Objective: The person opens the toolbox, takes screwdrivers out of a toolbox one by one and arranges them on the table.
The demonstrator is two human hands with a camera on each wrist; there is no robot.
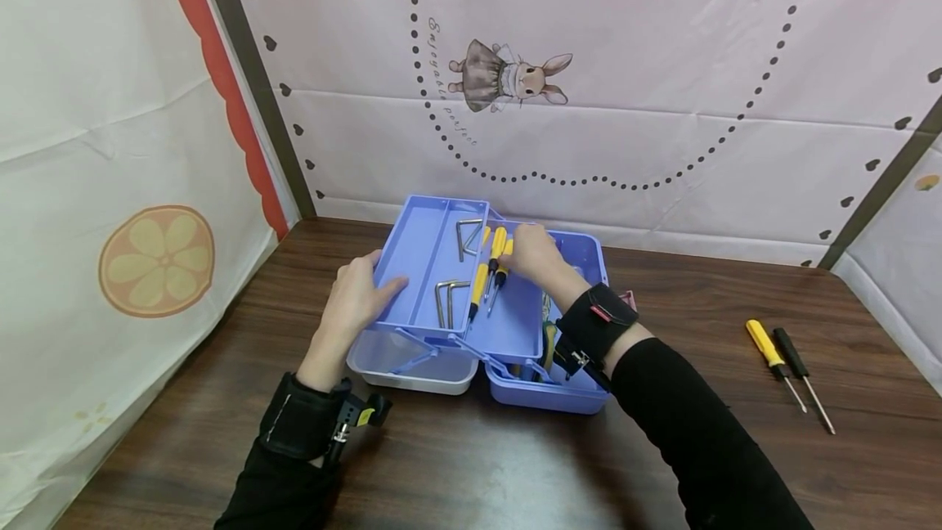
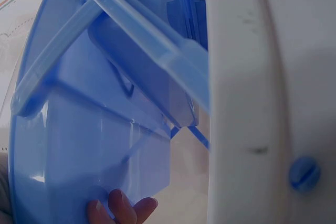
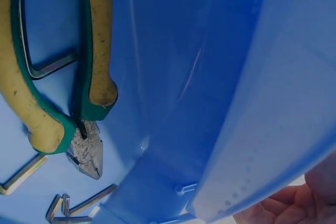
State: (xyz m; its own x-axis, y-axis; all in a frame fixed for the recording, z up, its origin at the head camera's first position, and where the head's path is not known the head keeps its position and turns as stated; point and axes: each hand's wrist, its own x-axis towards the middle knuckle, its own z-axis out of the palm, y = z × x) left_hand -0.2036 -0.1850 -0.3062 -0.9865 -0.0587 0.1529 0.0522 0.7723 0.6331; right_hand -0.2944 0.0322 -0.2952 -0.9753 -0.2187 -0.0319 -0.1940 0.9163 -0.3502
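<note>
A blue toolbox (image 1: 546, 401) stands opened out on the table, its upper tray (image 1: 423, 268) swung to the left. My left hand (image 1: 353, 293) holds that tray by its left edge, thumb on top; its fingertips (image 2: 123, 208) show beneath in the left wrist view. My right hand (image 1: 535, 254) is over the middle tray and pinches the handle of a yellow-and-black screwdriver (image 1: 502, 275); the fingertips are partly hidden. More yellow-handled screwdrivers (image 1: 479, 280) lie close by. L-shaped hex keys (image 1: 450, 301) rest in the upper tray.
In the box bottom lie yellow-and-green pliers (image 3: 97, 40) and several hex keys (image 3: 68, 216). A translucent lid (image 1: 412, 366) spreads under the upper tray. To the right on the table (image 1: 699, 309) are a yellow screwdriver (image 1: 765, 343) and a black screwdriver (image 1: 791, 352). A printed cloth (image 1: 625, 47) hangs behind.
</note>
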